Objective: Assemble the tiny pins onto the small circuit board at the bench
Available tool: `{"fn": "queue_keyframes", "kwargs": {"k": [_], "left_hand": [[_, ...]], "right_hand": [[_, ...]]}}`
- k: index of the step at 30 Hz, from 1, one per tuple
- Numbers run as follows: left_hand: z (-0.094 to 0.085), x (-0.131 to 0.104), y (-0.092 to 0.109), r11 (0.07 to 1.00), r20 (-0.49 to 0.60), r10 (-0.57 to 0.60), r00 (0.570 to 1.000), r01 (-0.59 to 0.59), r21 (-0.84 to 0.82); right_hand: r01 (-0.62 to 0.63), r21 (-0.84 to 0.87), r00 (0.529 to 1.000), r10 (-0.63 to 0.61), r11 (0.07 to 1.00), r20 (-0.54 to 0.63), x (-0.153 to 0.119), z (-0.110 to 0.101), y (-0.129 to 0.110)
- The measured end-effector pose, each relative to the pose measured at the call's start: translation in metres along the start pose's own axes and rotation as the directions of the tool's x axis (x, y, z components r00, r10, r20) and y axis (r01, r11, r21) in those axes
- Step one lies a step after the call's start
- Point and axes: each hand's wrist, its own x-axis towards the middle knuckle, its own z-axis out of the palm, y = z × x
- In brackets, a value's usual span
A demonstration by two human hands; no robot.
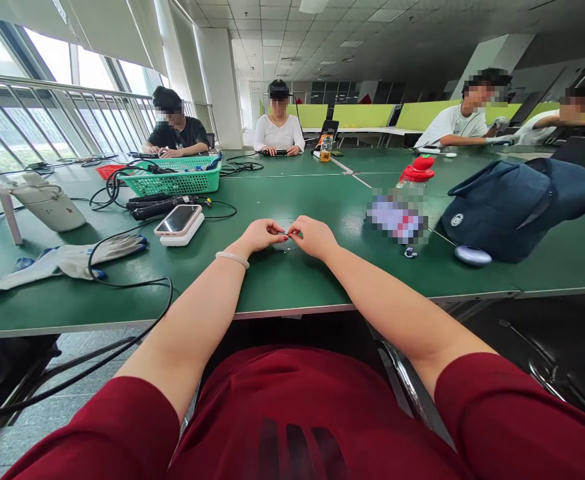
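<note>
Above the green table (292, 283), my left hand (263, 235) and my right hand (314, 236) meet at their fingertips. Both are closed in a pinch. Whatever lies between the fingers is too small to make out. Just below the fingertips, a tiny shiny metal piece (287, 250) rests on the tabletop. A pale band circles my left wrist.
To the left are a phone on a white box (181, 225), cables, gloves (89, 257), a white container (52, 202) and a green basket (177, 179). To the right stand a red-capped bottle (417, 175) and a blue bag (515, 207). Several people sit beyond.
</note>
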Motion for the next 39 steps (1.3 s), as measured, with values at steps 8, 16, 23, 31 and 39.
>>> {"fn": "queue_keyframes", "kwargs": {"k": [8,16,23,31,39], "left_hand": [[-0.001,0.0,0.001,0.998,-0.014,-0.013,1.0,0.012,-0.066],[0.001,-0.006,0.012,0.916,0.016,-0.067,0.998,0.068,-0.395],[-0.002,-0.005,0.01,0.935,-0.016,-0.101,0.995,0.089,-0.344],[0.0,0.0,0.001,0.969,-0.033,-0.1,0.994,0.09,-0.229],[0.0,-0.003,0.002,0.971,-0.021,-0.095,0.995,0.088,-0.224]], "right_hand": [[0.002,-0.049,0.999,-0.004,0.999,-0.048,-0.001,0.001,-0.002],[0.026,0.039,0.979,-0.018,0.999,-0.205,-0.001,0.001,-0.001],[-0.073,0.214,0.993,0.091,0.974,-0.073,0.003,0.002,0.007],[-0.087,0.274,0.951,-0.002,0.958,0.309,0.004,0.011,0.018],[-0.101,0.182,0.958,0.046,0.978,0.284,0.005,0.012,0.008]]}}
